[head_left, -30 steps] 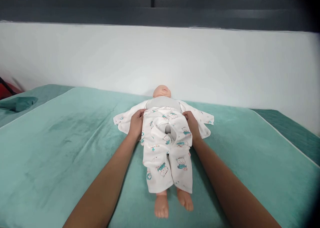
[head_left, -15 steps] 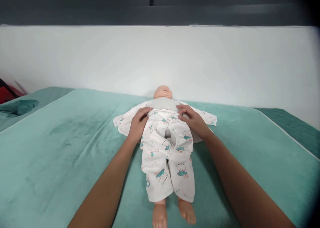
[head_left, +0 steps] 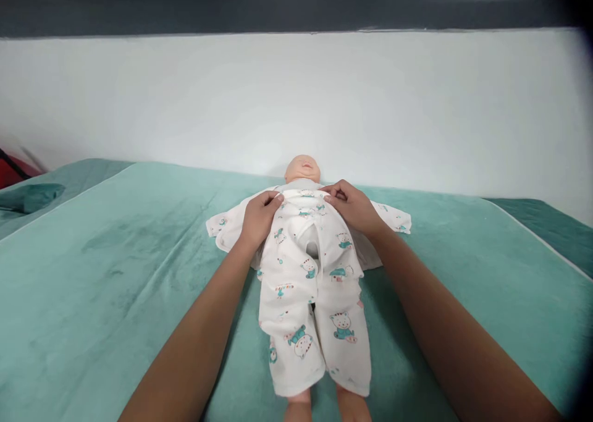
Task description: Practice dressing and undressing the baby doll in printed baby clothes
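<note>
A baby doll (head_left: 302,166) lies on its back on a teal blanket, head toward the wall. It wears white printed trousers (head_left: 315,298) with bear pictures; a matching white top (head_left: 222,224) lies spread open under it. My left hand (head_left: 258,215) pinches the trousers' waistband at the doll's left chest side. On the other side my right hand (head_left: 353,207) grips the same waistband. Both hands are closed on the cloth. The waistband sits high on the chest, just below the chin. The doll's feet show at the bottom edge.
The teal blanket (head_left: 115,274) covers a wide bed. A white wall (head_left: 296,101) rises right behind the doll's head. A dark teal folded cloth (head_left: 30,196) lies at the far left, with something red beyond it.
Both hands have slid the trousers' waistband up from the doll's belly to its upper chest, covering the grey torso. The view has tilted down slightly.
</note>
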Demonstrator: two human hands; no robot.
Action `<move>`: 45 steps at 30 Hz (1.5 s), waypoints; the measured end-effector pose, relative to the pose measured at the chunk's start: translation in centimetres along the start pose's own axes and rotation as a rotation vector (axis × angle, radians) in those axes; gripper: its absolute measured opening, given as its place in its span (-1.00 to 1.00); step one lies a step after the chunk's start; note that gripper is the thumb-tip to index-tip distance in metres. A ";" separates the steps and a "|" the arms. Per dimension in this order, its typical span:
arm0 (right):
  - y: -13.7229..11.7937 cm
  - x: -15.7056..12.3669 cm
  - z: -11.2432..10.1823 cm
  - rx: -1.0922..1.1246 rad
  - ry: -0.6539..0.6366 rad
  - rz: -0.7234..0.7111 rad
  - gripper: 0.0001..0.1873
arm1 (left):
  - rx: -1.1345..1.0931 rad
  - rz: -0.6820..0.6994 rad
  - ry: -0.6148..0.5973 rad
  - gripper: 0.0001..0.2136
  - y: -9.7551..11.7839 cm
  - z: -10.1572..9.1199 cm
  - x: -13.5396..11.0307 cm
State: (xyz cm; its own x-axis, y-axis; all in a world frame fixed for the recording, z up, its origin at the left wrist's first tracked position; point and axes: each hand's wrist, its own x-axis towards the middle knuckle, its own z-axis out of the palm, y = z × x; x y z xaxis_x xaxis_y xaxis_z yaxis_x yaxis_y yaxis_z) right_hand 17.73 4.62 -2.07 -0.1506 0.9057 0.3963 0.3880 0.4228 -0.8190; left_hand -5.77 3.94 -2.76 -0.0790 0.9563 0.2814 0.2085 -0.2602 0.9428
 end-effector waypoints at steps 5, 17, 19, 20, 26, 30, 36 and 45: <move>1.5 2.1 1.1 -0.182 0.141 0.092 -0.85 | -0.070 -0.086 0.001 -0.77 -1.2 0.4 2.1; 2.2 1.5 0.5 -0.129 -0.080 -0.015 -0.70 | 0.416 0.172 -0.048 -0.78 -0.5 0.3 2.1; 2.3 1.8 0.6 -0.260 -0.020 0.017 -0.70 | 0.418 0.115 -0.021 -0.77 -0.7 0.2 2.5; 2.4 2.1 0.7 -0.322 0.012 0.028 -0.70 | 0.419 0.097 0.002 -0.77 -0.7 0.2 2.7; 2.8 4.2 1.3 -0.468 0.117 0.081 -0.73 | 0.446 0.029 0.092 -0.75 -1.4 0.7 4.1; 3.5 5.0 1.5 -0.454 0.131 0.130 -0.73 | 0.470 0.015 0.104 -0.79 -2.2 1.1 4.7; 3.7 3.3 1.6 -0.164 0.108 0.020 -0.76 | 0.519 0.200 0.052 -0.73 -3.0 0.9 4.1; 3.7 -1.4 0.8 -0.683 0.024 -0.180 -0.48 | 0.900 0.291 0.334 -0.67 -3.5 -1.4 -1.8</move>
State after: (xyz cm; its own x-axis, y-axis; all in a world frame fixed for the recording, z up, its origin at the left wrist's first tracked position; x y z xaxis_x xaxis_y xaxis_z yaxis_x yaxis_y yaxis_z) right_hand 18.65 4.98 -5.99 -0.2490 0.8192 0.5167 0.8439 0.4453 -0.2993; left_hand -7.69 2.95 -6.33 -0.1487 0.7490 0.6456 0.9122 -0.1482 0.3820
